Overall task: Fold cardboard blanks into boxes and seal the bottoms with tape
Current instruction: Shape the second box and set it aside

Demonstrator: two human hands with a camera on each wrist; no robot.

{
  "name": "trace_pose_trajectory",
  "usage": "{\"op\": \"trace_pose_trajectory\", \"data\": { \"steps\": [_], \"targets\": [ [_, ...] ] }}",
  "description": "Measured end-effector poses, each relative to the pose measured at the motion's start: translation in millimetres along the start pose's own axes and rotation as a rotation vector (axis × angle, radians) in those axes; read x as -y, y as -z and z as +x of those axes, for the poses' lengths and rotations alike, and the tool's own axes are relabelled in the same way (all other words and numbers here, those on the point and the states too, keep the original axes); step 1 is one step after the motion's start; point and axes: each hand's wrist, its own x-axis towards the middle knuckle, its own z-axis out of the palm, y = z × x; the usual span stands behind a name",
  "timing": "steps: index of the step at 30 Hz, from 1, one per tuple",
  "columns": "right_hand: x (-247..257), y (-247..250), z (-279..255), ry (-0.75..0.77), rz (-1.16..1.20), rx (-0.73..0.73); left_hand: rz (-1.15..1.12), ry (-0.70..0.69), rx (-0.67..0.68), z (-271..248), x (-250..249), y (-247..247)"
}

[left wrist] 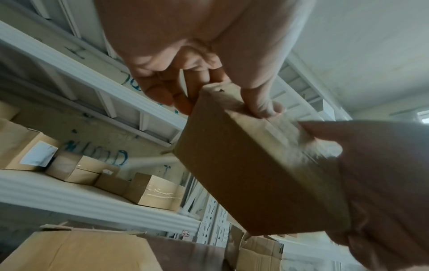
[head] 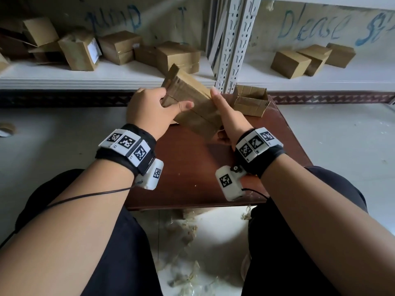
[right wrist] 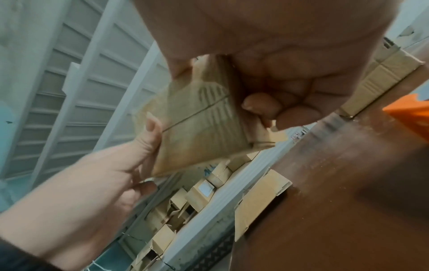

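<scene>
A small brown cardboard box (head: 193, 103) hangs tilted above the brown table (head: 188, 167), held between both hands. My left hand (head: 154, 110) grips its left end, thumb across the upper face and fingers curled behind. My right hand (head: 227, 120) holds the right side, index finger stretched along the edge and the other fingers curled beneath. In the left wrist view the box (left wrist: 255, 174) shows one plain side, with the left thumb (left wrist: 262, 104) pressing its top corner. In the right wrist view the box (right wrist: 197, 124) shows a seam between two closed flaps. A tape roll (head: 6, 129) lies on the floor, far left.
An open-topped box (head: 250, 101) stands at the table's far right corner. Behind it, a white shelf (head: 106, 77) carries several folded boxes on both sides of a perforated steel upright (head: 237, 43). Tape scraps litter the floor between my knees. Something orange (right wrist: 408, 113) sits on the table.
</scene>
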Motion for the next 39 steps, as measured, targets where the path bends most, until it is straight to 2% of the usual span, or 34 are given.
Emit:
{"op": "trace_pose_trajectory", "data": {
  "steps": [4, 6, 12, 15, 19, 22, 27, 30, 32, 35, 37, 39],
  "targets": [
    [-4, 4, -2, 0.274, -0.346, -0.077, 0.085, 0.09, 0.033, 2, 2, -1],
    [-4, 8, 4, 0.316, -0.528, -0.187, 0.119, 0.128, 0.066, 2, 1, -2],
    [2, 21, 17, 0.345, -0.534, -0.258, 0.142, 0.16, 0.104, -2, -4, -4],
    [1, 19, 18, 0.329, -0.501, -0.257, 0.144, 0.078, 0.103, -5, -8, -3],
    [-8, 19, 17, 0.221, -0.498, -0.163, 0.312, -0.019, 0.213, -10, -11, -5],
    [-9, 21, 17, 0.169, -0.652, -0.173, 0.296, 0.004, 0.226, -8, -10, -6],
    [-8, 17, 15, 0.178, -0.674, -0.142, 0.278, 0.018, 0.199, 4, 7, -3],
    [-9, 13, 17, 0.191, -0.623, -0.173, 0.231, 0.035, 0.217, 3, 4, -3],
    [-7, 15, 18, 0.229, -0.552, -0.174, 0.164, 0.117, 0.24, -1, -1, -7],
    [-5, 18, 19, 0.312, -0.534, -0.146, -0.02, 0.377, 0.305, -10, -14, -11],
    [-7, 15, 17, 0.259, -0.572, -0.128, -0.128, 0.526, 0.336, -14, -24, -11],
    [-7, 9, 13, 0.122, -0.543, -0.089, -0.249, 0.617, 0.353, -15, -33, -10]
  ]
}}
